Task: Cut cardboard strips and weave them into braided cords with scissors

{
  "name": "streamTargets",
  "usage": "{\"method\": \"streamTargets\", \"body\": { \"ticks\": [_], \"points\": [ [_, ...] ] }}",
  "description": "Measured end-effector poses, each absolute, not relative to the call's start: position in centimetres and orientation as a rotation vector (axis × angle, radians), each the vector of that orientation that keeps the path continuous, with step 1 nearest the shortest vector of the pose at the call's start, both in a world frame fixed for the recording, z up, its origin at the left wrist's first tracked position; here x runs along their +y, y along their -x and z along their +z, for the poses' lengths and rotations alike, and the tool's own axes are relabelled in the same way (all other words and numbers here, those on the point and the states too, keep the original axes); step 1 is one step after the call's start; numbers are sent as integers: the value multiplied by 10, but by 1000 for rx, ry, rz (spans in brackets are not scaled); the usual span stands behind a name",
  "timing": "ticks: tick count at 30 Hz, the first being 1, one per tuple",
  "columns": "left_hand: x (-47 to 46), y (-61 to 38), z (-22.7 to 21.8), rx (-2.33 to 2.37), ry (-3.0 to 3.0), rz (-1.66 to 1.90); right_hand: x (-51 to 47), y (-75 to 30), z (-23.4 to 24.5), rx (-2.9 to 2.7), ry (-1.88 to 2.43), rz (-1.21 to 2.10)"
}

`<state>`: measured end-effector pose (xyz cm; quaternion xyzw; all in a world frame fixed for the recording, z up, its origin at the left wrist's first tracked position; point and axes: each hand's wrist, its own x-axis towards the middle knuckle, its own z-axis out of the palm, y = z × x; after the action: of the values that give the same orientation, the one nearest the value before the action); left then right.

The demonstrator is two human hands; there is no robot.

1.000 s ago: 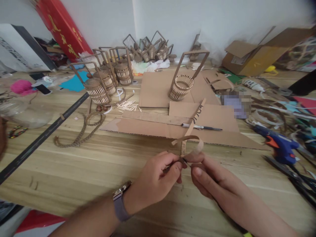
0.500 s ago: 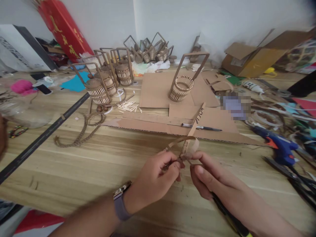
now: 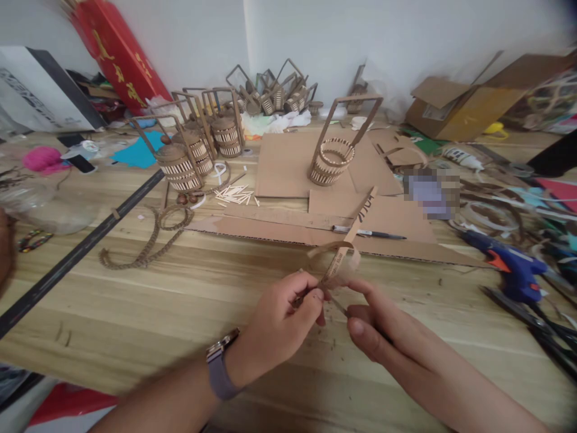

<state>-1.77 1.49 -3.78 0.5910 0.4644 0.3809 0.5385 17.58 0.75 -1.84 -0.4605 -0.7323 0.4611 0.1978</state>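
Note:
Both my hands meet low in the middle of the view over a wooden table (image 3: 148, 307). My left hand (image 3: 282, 319), with a watch on its wrist, pinches the end of a thin brown cardboard strip (image 3: 342, 255). The strip curls into a loop and its long end points up toward the pen (image 3: 369, 233). My right hand (image 3: 383, 334) pinches the same strip from the right, its fingers pressed together.
Flat cardboard sheets (image 3: 387, 216) lie behind my hands. A small basket with a tall handle (image 3: 331, 157) stands on them. Several finished baskets (image 3: 193, 150) sit at the back left. A blue glue gun (image 3: 511, 267) and scissors lie to the right, a long black ruler (image 3: 76, 252) to the left.
My hands have shifted slightly up and to the left with the strip. The loop has tightened and turned a little between my fingers.

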Motion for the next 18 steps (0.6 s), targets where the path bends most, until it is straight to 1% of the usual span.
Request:
{"method": "streamTargets", "body": {
  "ticks": [8, 13, 18],
  "points": [
    [15, 19, -37, 1129, -1526, 913, 8, -177, -24, -2007, 1289, 1309],
    [14, 19, -35, 1141, -1534, 906, 9, -181, -27, -1932, 1250, 1466],
    [14, 18, -36, 1136, -1546, 914, 9, -185, -30, -1926, 1266, 1546]
  ]
}}
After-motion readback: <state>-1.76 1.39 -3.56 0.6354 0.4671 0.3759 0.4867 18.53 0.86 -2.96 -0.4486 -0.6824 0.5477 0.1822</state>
